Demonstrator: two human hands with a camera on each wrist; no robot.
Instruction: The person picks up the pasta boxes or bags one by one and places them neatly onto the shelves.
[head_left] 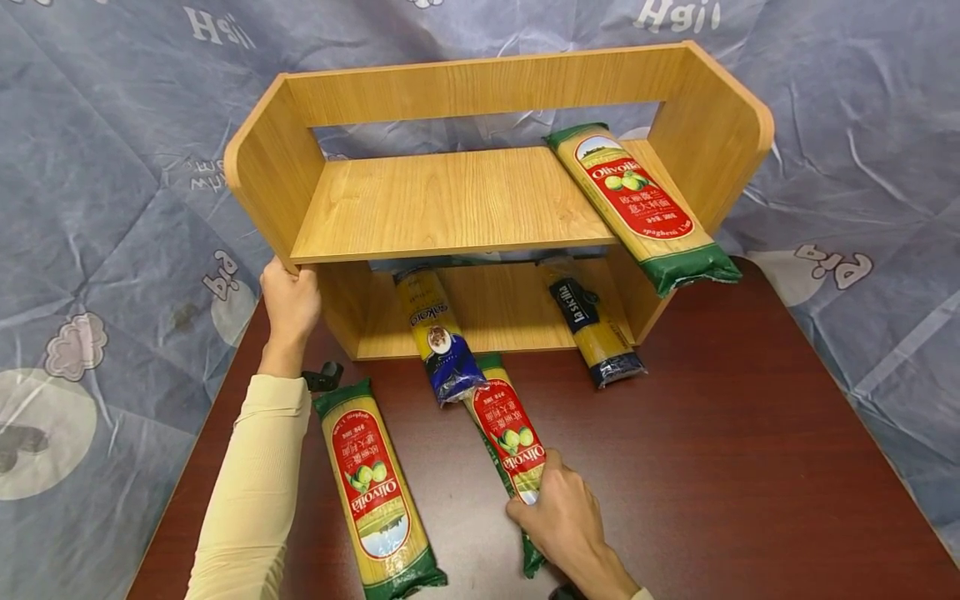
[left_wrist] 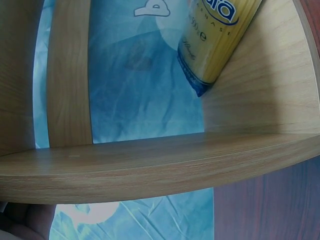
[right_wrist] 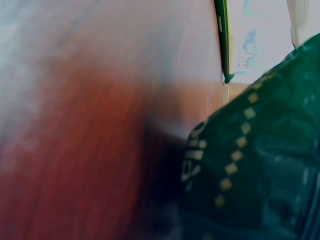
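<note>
At the left end of the wooden shelf (head_left: 420,204), my left hand (head_left: 291,302) grips the lower front edge of the side panel; a bit of this hand shows at the lower left of the left wrist view. My right hand (head_left: 566,515) holds the near end of a red-and-green spaghetti packet (head_left: 504,417), whose far end passes under a blue-and-yellow pasta packet (head_left: 431,321). The dark green end of the held packet (right_wrist: 260,160) fills the right of the right wrist view. A matching spaghetti packet (head_left: 369,483) lies on the table beside my left forearm.
Another red-and-green packet (head_left: 637,196) leans out over the upper board's right front edge. On the lower board, a dark-labelled pasta packet (head_left: 588,321) also juts forward. The dark red table (head_left: 735,450) extends right, with a printed grey-blue cloth (head_left: 112,208) behind.
</note>
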